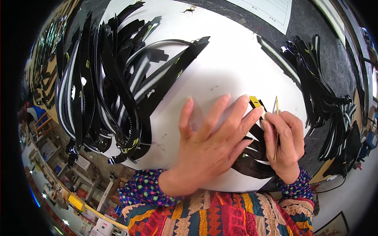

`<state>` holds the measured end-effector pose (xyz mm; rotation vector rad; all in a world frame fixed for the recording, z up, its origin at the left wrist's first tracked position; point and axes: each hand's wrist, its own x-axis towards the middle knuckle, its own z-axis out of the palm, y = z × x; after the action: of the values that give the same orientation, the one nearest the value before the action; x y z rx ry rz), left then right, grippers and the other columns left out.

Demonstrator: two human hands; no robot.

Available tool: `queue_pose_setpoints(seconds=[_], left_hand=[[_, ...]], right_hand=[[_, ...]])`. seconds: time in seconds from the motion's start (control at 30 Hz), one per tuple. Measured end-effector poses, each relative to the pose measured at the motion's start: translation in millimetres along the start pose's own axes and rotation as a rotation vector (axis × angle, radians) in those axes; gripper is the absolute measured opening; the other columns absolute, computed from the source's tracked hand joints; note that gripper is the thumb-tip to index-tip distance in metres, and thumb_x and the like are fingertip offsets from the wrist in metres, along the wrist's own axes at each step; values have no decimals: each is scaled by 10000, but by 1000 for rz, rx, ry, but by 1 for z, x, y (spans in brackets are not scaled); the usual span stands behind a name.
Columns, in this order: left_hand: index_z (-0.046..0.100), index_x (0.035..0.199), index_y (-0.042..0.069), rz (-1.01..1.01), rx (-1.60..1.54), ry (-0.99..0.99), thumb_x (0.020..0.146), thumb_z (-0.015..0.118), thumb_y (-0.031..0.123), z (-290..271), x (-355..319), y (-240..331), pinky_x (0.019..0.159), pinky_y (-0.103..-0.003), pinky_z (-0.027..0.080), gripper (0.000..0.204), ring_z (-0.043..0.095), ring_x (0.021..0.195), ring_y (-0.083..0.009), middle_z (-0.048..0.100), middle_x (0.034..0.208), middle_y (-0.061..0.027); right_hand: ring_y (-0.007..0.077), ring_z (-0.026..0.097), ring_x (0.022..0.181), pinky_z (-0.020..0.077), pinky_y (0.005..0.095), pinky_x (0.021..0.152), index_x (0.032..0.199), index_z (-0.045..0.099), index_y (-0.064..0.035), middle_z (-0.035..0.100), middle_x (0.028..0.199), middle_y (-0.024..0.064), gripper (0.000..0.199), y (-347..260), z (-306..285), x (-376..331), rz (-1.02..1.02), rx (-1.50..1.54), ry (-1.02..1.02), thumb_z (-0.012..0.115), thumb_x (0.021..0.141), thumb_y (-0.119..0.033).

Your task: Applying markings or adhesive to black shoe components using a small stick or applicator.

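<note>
My hands pinning a black strip on the white board

My left hand (pixel 208 141) lies flat and open, fingers spread, palm pressing the curved black strip (pixel 252 157) onto the white board (pixel 228 67) near its lower right edge. My right hand (pixel 284 145) is curled shut around a thin yellow stick (pixel 276 129), held upright just beside the strip's yellow tag (pixel 255 101). A big heap of black strips (pixel 106 86) covers the board's left part; another pile (pixel 319 94) lies off its right edge.

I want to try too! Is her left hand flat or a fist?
Flat: the left hand lies fingers spread, pressing a black strip on the white sheet.
</note>
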<state>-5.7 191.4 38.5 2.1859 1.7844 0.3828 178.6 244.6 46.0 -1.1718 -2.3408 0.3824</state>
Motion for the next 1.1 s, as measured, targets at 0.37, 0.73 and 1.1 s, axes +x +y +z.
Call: queue_pose_setpoints(seconds=[0.37, 0.73, 1.1], left_hand=[[614, 1365, 317, -11, -5, 14, 961, 559, 451, 0, 1, 2, 1184, -531, 93, 429, 373, 1360, -179, 468, 1455, 41], [598, 1378, 320, -15, -4, 8, 959, 560, 455, -2, 0, 2, 1185, -528, 80, 442, 366, 1362, -178, 459, 1454, 42], [591, 1383, 324, -13, -13, 1, 944, 584, 451, -1, 1, 1, 1187, -522, 73, 457, 363, 1361, -179, 450, 1457, 42]], right_hand=[[270, 640, 741, 525, 324, 601, 1035, 673, 72, 628, 893, 175, 288, -4, 0, -1, 55, 5, 8, 771, 765, 85], [272, 651, 752, 536, 324, 613, 1031, 673, 80, 632, 896, 182, 287, -6, 0, 0, 60, 18, 14, 768, 761, 98], [264, 654, 748, 537, 318, 615, 1034, 676, 76, 632, 907, 181, 281, -6, 1, 0, 73, 21, 20, 766, 769, 93]])
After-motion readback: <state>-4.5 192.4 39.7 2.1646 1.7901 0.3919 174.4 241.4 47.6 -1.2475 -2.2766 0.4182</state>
